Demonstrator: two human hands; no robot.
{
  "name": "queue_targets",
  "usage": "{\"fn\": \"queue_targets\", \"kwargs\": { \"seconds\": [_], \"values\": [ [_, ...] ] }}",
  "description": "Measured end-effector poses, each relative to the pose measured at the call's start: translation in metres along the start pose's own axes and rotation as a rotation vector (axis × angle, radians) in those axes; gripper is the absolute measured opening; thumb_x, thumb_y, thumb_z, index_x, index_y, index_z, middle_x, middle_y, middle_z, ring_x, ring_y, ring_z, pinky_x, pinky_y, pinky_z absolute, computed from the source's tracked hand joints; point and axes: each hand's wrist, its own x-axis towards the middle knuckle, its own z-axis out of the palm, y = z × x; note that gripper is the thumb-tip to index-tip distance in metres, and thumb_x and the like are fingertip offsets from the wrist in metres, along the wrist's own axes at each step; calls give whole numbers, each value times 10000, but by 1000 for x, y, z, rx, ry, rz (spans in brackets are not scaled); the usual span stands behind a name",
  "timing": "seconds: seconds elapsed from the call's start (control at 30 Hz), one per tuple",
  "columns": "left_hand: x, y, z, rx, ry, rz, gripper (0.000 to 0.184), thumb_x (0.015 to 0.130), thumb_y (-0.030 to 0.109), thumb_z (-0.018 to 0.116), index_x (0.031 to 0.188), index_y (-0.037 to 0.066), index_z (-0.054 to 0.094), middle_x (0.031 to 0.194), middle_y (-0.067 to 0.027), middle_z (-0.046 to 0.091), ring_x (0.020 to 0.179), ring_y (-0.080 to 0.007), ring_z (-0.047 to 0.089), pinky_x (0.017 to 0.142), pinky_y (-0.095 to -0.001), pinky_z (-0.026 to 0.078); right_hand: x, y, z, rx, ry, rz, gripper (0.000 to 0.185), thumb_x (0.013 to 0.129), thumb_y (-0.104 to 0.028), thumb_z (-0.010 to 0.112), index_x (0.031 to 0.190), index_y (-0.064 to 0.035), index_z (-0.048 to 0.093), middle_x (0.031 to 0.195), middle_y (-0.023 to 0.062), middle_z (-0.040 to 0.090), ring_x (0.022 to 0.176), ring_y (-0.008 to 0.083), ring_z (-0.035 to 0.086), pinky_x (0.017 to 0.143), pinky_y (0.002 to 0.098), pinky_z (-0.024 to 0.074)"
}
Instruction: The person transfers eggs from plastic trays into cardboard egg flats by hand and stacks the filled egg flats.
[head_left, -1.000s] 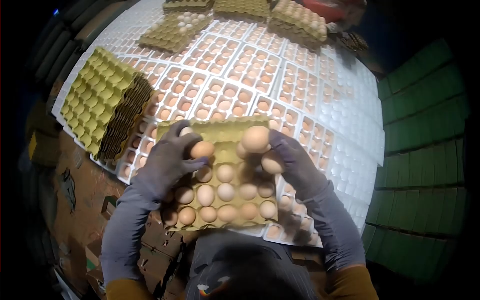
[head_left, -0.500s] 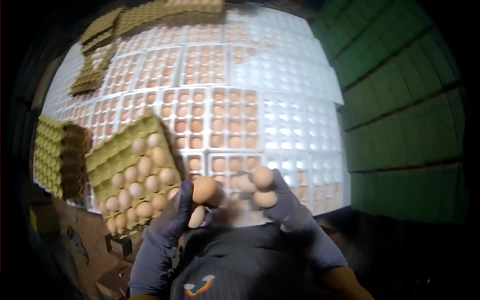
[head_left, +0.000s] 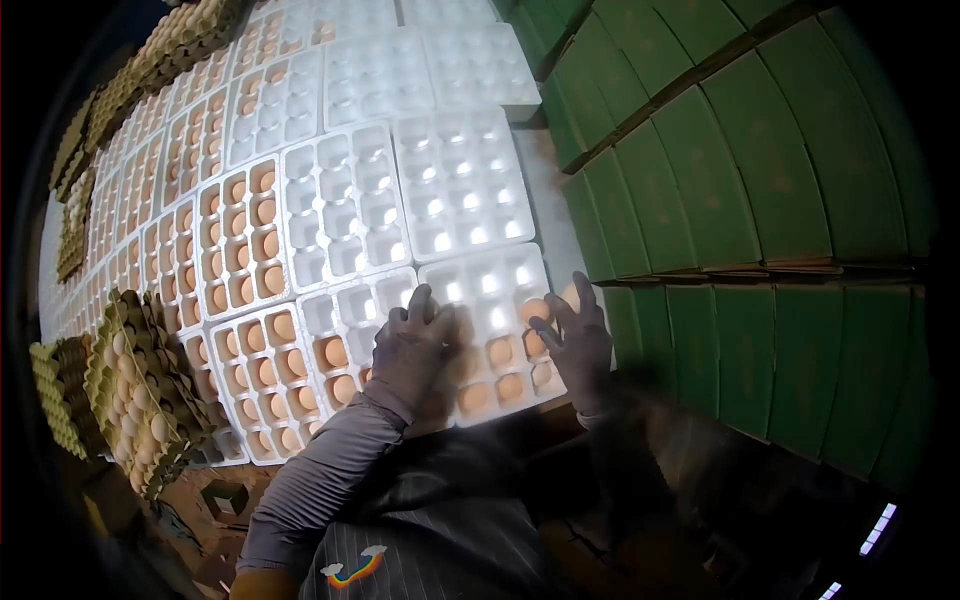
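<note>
My left hand [head_left: 412, 345], gloved in grey, is over the seam between two white egg trays at the near edge. Its fingers are a little apart, with no egg visible in them; the palm is hidden. My right hand [head_left: 582, 340], also gloved, is at the right edge of the near right tray [head_left: 482, 275]. A pale egg [head_left: 571, 296] sits between its thumb and fingers. Just left of the thumb, a brown egg [head_left: 534, 311] rests in a cell. Several more eggs [head_left: 501, 351] fill the tray's nearer cells.
Egg-filled white trays [head_left: 240, 240] stretch left, and empty-celled ones [head_left: 345, 200] lie ahead. At the left edge, a pulp tray with eggs [head_left: 135, 400] leans on stacked pulp trays [head_left: 62, 400]. Green boxes [head_left: 745, 170] are stacked on the right.
The view has swung right. Both hands have moved over the near right tray area. The eggs seen in my left hand no longer show there, and more eggs sit in the right tray.
</note>
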Motion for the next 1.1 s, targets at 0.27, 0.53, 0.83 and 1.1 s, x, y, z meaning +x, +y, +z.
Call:
{"fn": "queue_targets", "kwargs": {
  "seconds": [0.27,0.53,0.83,1.1],
  "values": [
    [54,-5,13,-81,-14,34,477,862,120,724,1324,169,616,1306,-177,567,1062,-358,645,894,-440,550,24,-29,13,91,-222,-296,338,928,-182,642,1265,-199,654,1304,116,598,1082,308,657,862,393,556],
    [112,42,55,-588,486,50,604,919,24,595,1497,90,433,1479,-208,408,1394,-415,397,1122,-475,404,89,-4,55,170,247,-309,502,906,-26,606,1398,-103,545,1237,196,556,1113,379,568,941,416,497],
    [-46,-9,-33,-621,381,97,559,929,82,629,1458,33,455,1391,-263,491,1230,-436,562,1032,-464,512,62,-46,38,675,215,-118,438,986,-6,541,1422,14,495,1148,70,510,1073,174,516,942,316,444],
    [-248,-122,-139,-266,758,-237,469,812,-28,736,1269,7,632,1262,-176,638,1193,-363,619,988,-424,522,24,-316,64,690,-415,-838,364,876,-35,728,1232,-50,648,1194,149,662,1124,305,626,959,383,508]
  ]
}}
